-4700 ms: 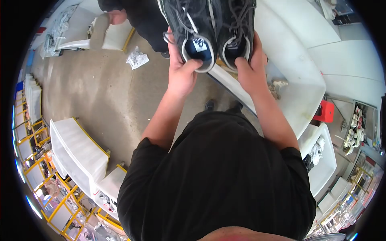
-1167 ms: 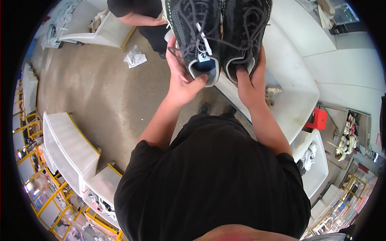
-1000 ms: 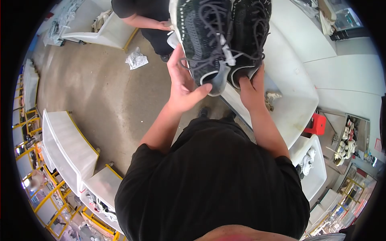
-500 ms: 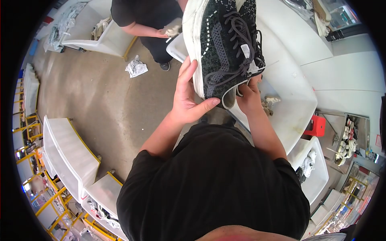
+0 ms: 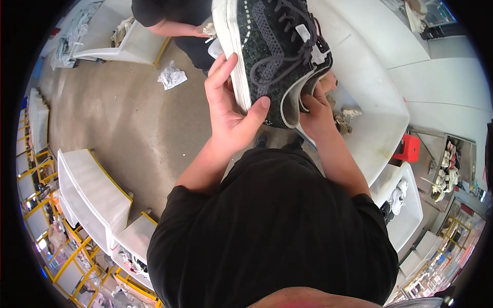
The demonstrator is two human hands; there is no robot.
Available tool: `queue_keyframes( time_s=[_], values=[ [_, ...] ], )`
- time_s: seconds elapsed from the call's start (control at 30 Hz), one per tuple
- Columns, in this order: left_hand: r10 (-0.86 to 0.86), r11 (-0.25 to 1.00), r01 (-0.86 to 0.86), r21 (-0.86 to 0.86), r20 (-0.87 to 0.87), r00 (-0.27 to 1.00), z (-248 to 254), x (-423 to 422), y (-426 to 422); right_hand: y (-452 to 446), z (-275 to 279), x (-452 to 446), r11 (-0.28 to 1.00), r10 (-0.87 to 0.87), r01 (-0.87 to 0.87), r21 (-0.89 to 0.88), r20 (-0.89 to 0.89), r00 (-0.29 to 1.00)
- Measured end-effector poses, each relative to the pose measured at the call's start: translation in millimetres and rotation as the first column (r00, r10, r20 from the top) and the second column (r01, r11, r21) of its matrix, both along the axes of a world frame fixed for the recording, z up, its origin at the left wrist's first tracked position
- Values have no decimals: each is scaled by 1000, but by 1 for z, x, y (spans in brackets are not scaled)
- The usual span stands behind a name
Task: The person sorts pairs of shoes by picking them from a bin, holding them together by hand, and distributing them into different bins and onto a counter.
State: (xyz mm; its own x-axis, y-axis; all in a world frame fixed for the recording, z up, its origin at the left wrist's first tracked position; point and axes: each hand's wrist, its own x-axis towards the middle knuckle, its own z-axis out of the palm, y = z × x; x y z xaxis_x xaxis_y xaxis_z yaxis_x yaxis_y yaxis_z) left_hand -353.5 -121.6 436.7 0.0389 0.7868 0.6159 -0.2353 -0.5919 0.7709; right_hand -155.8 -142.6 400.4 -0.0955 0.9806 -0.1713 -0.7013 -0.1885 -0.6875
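Note:
A black knit sneaker (image 5: pixel 267 56) with a thick white sole and dark grey laces is held up before me, heel toward me, its toe beyond the top edge of the view. My left hand (image 5: pixel 228 110) grips it round the heel, fingers along the white sole and thumb on the black upper. Close against its right side is what looks like a matching second sneaker, mostly hidden. My right hand (image 5: pixel 317 110) is closed at the grey-lined collars on that side; its fingertips are partly hidden.
A large white bin (image 5: pixel 382 108) with several shoes (image 5: pixel 343 120) stands ahead right. A red stool (image 5: pixel 409 149) is beyond it. Another person (image 5: pixel 169 28) holds a pale shoe. Crumpled white paper or cloth (image 5: pixel 172 76) lies on the floor. White carts (image 5: pixel 95 190) stand left.
The sneakers and both my hands have shifted up and left in view. The other person's hand with the pale shoe is now partly behind the sneaker.

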Motion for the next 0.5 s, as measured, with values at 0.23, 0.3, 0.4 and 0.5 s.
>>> queue_keyframes(
  time_s=[0.23, 0.3, 0.4, 0.5],
  values=[
    [32, 996, -38, -82, -73, 997, 8, -5, 2, -1, -2, -7, 998, 33, -38, -53, -99, 995],
    [26, 996, -32, -84, -67, 997, 8, -5, 3, 0, -3, -5, 998, 29, -34, -52, -99, 995],
    [-1, 997, -4, -83, -60, 998, 7, -6, 4, 0, -3, -5, 999, 21, -25, -42, -89, 996],
    [-48, 998, 46, -54, -49, 998, 6, -9, 9, 2, 4, -7, 1000, -7, 7, -30, -8, 1000]
  ],
)
